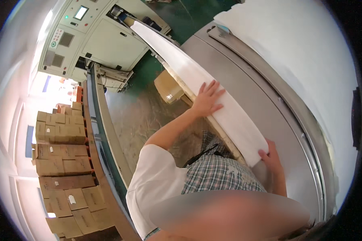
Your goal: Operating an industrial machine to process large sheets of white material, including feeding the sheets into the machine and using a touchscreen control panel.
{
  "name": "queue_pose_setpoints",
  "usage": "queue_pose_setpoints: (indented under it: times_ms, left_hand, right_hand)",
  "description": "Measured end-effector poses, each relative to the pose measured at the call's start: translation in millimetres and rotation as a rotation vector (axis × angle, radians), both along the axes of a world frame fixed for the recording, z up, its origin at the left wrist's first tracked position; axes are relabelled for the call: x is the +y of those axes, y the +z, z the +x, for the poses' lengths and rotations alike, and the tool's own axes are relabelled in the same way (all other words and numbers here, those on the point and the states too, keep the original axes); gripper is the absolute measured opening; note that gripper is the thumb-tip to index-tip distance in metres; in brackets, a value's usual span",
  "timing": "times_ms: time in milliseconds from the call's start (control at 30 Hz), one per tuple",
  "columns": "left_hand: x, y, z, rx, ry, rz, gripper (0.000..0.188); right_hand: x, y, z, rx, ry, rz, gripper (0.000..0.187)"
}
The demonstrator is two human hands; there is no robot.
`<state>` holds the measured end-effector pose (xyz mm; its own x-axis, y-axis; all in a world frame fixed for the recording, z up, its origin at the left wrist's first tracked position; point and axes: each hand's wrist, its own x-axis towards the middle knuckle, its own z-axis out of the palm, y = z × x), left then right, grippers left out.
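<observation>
Cartons (66, 160) stand stacked at far left, presumably saving floor. Then the left hand (207, 100) lies open, fingers spread, seemingly steadying a long white strip (237, 126) along the left edge of the grey table (245, 80); the right hand (272, 157) touches its near end, whether gripping I can't tell.

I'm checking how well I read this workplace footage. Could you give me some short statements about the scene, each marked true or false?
1. The left hand rests on the white strip. True.
2. No hand is at the strip's near end. False: the right hand is there.
3. The pale cabinet has a lit screen. True.
4. The stacked cardboard boxes are on the picture's right. False: they are on its left.
5. The left sleeve is white. True.
</observation>
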<state>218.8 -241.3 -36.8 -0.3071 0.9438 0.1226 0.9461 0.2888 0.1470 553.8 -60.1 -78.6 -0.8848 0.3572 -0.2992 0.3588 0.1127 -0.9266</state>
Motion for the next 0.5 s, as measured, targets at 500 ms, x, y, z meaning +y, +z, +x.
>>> queue_pose_setpoints:
  times_ms: [500]
  left_hand:
    - [6.7, 0.1, -31.8, -0.158, -0.204, -0.074, 0.081]
  right_hand:
    - [-51.3, -35.4, -259.1, 0.178, 0.053, 0.281, 0.05]
